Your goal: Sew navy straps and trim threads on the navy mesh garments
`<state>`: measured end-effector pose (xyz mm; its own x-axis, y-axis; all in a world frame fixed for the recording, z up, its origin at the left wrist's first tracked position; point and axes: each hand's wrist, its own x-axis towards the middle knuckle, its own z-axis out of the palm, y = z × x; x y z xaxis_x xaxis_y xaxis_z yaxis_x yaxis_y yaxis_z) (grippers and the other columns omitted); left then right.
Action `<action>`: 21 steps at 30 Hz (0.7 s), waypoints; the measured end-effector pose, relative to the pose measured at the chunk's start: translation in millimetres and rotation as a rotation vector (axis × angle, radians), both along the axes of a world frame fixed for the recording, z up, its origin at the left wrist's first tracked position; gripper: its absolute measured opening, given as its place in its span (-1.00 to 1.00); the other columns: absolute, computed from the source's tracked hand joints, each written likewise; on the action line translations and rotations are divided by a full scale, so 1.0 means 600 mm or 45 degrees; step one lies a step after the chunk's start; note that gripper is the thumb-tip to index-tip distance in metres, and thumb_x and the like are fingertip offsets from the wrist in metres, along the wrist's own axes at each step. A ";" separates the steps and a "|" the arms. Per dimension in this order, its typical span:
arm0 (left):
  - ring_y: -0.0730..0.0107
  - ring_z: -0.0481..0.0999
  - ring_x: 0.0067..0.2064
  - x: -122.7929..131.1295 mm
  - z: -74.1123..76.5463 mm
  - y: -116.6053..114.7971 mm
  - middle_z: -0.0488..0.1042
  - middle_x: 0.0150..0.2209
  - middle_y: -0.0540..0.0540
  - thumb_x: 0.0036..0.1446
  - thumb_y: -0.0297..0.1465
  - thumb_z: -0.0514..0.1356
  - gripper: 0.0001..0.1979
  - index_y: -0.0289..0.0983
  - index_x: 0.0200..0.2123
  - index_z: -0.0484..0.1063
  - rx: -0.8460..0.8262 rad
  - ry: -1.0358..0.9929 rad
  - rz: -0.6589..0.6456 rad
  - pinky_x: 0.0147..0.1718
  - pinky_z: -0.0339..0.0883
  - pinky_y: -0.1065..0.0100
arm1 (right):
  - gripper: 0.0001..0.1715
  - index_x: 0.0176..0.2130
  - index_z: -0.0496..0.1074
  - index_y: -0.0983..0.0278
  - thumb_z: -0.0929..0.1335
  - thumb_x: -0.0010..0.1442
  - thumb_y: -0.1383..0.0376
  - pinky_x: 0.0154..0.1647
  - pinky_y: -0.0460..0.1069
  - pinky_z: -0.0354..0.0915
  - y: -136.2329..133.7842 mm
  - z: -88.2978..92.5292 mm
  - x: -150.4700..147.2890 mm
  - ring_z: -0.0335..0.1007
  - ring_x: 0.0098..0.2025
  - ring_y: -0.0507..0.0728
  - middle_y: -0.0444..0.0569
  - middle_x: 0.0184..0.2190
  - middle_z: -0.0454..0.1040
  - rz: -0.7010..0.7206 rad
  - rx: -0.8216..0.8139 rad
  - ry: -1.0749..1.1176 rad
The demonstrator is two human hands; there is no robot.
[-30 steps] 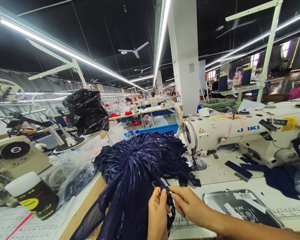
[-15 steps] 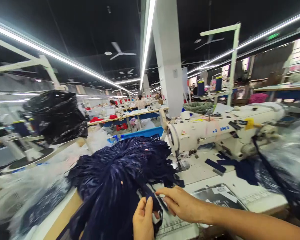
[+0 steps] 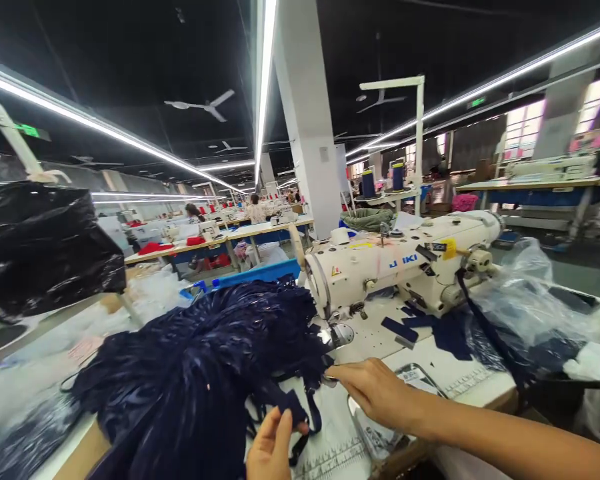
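A large heap of dark navy fabric strips (image 3: 190, 353) lies left of a white sewing machine (image 3: 380, 267). At the heap's right edge, my left hand (image 3: 274, 443) pinches the end of a navy strip (image 3: 291, 405) between thumb and fingers. My right hand (image 3: 375, 393) is up and to the right of it, near the machine's needle area, its fingers closed around a small metallic item at the fingertips, too small to name. Under my right forearm is a flat clear-covered case (image 3: 380, 433) on the white table (image 3: 330, 443).
Small navy pieces (image 3: 400, 330) and a clear plastic bag (image 3: 525, 307) lie on the right. A black plastic bag (image 3: 45, 247) hangs at the left above more clear plastic. People work at tables far behind, beyond a white pillar (image 3: 307, 133).
The view has turned right, so the scene sits further left. My right hand has moved away from my left hand, toward the machine; my left hand still pinches the strip.
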<state>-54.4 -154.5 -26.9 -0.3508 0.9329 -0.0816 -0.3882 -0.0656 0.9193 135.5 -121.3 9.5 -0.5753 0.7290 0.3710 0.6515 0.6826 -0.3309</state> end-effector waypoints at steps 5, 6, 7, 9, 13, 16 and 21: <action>0.46 0.41 -0.53 0.013 0.005 -0.022 0.49 -0.61 0.00 -0.30 -0.24 0.37 -0.68 -0.33 -0.46 0.50 0.088 0.058 -0.023 -0.40 0.26 0.47 | -0.59 -0.04 0.31 0.26 0.13 0.16 0.49 -0.41 -0.08 0.14 -0.027 -0.002 -0.046 0.35 -0.44 0.07 -0.03 -0.44 0.46 0.174 0.337 0.014; 0.48 0.40 -0.54 0.014 0.009 -0.027 0.47 -0.63 0.01 -0.26 -0.24 0.35 -0.70 -0.33 -0.46 0.50 0.104 0.081 -0.032 -0.40 0.25 0.47 | -0.60 -0.05 0.31 0.27 0.13 0.16 0.49 -0.42 -0.08 0.13 -0.027 -0.002 -0.055 0.34 -0.46 0.07 -0.04 -0.46 0.45 0.202 0.385 -0.009; 0.49 0.39 -0.54 0.015 0.012 -0.031 0.46 -0.64 0.02 -0.24 -0.23 0.34 -0.71 -0.33 -0.47 0.50 0.118 0.096 -0.039 -0.41 0.24 0.48 | -0.61 -0.06 0.31 0.27 0.13 0.17 0.49 -0.44 -0.07 0.12 -0.026 -0.002 -0.062 0.32 -0.48 0.07 -0.05 -0.48 0.43 0.223 0.427 -0.039; 0.51 0.37 -0.56 0.013 0.018 -0.038 0.44 -0.64 0.04 -0.22 -0.21 0.33 -0.72 -0.31 -0.50 0.48 0.138 0.108 -0.026 -0.42 0.23 0.49 | -0.65 -0.08 0.32 0.28 0.14 0.18 0.47 -0.48 -0.06 0.08 -0.023 -0.002 -0.073 0.29 -0.52 0.07 -0.07 -0.52 0.41 0.244 0.493 -0.108; 0.50 0.32 -0.56 0.008 0.021 -0.043 0.41 -0.67 0.05 -0.19 -0.19 0.30 -0.72 -0.31 -0.52 0.46 0.102 0.207 0.008 -0.43 0.20 0.48 | -0.68 -0.11 0.33 0.32 0.14 0.19 0.46 -0.52 -0.05 0.04 -0.019 -0.003 -0.080 0.24 -0.56 0.06 -0.09 -0.55 0.37 0.246 0.587 -0.137; 0.49 0.27 -0.56 0.012 0.019 -0.045 0.33 -0.74 0.07 -0.14 -0.17 0.26 -0.71 -0.31 -0.52 0.44 0.113 0.323 0.077 -0.43 0.17 0.48 | -0.68 -0.13 0.34 0.33 0.13 0.19 0.48 -0.55 -0.05 0.02 -0.019 -0.004 -0.080 0.20 -0.58 0.05 -0.10 -0.56 0.35 0.243 0.635 -0.124; 0.50 0.21 -0.59 0.023 0.016 -0.047 0.28 -0.73 0.09 -0.11 -0.13 0.21 -0.69 -0.30 -0.54 0.39 0.166 0.438 0.169 -0.52 0.12 0.49 | -0.69 -0.17 0.34 0.37 0.11 0.20 0.49 -0.56 -0.04 0.01 -0.021 -0.003 -0.082 0.21 -0.59 0.06 -0.10 -0.58 0.34 0.253 0.685 -0.095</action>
